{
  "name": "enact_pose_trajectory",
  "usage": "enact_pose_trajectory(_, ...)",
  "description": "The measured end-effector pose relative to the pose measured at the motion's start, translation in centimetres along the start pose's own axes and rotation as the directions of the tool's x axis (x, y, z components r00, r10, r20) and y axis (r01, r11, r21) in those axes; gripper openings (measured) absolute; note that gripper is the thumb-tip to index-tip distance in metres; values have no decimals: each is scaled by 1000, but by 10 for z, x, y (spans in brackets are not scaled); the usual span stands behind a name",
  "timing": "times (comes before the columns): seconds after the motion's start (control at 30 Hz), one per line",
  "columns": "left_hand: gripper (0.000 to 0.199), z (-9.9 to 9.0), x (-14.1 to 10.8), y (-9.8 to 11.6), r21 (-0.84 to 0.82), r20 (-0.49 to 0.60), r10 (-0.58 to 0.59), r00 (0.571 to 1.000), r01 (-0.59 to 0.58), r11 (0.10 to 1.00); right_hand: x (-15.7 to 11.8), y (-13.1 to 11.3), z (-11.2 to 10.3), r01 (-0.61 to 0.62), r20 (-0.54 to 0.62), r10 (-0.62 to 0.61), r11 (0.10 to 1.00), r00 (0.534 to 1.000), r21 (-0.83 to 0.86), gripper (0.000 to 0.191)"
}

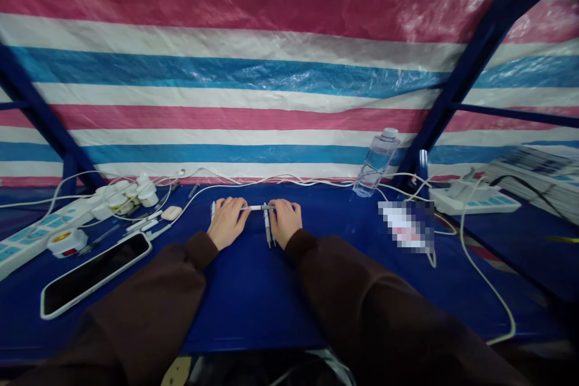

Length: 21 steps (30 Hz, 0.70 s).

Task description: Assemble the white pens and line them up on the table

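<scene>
A white-and-grey pen [256, 208] lies crosswise between my two hands on the blue tabletop. My left hand [227, 222] has its thumb and fingers closed on the pen's left end. At the other end, the fingers of my right hand [284, 222] are bent over it. Grey pens [268, 230] point toward me along the inner side of my right hand, partly covered by it. Beyond the left edge of my left hand a short white stick-like piece [213, 209] shows, mostly hidden.
At left are a phone [96, 275], a power strip [49, 226] with plugs, an earbud case [171, 213] and cables. A water bottle [376, 163] stands at back right, near another power strip [477, 200] and stacked papers [534, 175]. Striped sheeting [253, 84] hangs behind.
</scene>
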<state>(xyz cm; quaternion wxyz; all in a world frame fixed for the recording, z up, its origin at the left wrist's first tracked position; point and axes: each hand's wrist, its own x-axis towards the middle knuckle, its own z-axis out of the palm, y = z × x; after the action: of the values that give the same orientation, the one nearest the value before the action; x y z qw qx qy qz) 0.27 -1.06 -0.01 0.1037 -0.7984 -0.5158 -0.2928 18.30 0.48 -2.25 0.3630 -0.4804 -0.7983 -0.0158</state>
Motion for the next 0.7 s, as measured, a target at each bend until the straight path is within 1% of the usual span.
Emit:
enact_pose_trajectory(0.13,18,0,0,-1,-14,-12,-3,1000,2,1000,-1,2,4,48,-10,-49,994,999,-93,32)
enact_pose_trajectory(0.23,17,-1,0,-1,-16,-16,9,1000,-9,1000,-2,3,5,37,-23,-40,991,999,-132,30)
enact_pose_trajectory(0.4,17,-1,0,0,-24,-1,9,1000,-9,1000,-1,1,-1,0,-60,-6,996,998,-93,21)
enact_pose_trajectory(0.5,17,0,1,0,-30,1,12,1000,-12,999,-1,-1,-4,-7,-52,5,999,999,-49,17)
enact_pose_trajectory(0.63,18,0,1,-1,-32,6,-4,1000,5,999,-1,-3,-3,15,-33,-17,999,999,-50,33)
enact_pose_trajectory(0.7,17,0,1,-1,-32,5,-4,1000,5,999,-1,-3,-1,29,-8,-30,996,1000,-81,35)
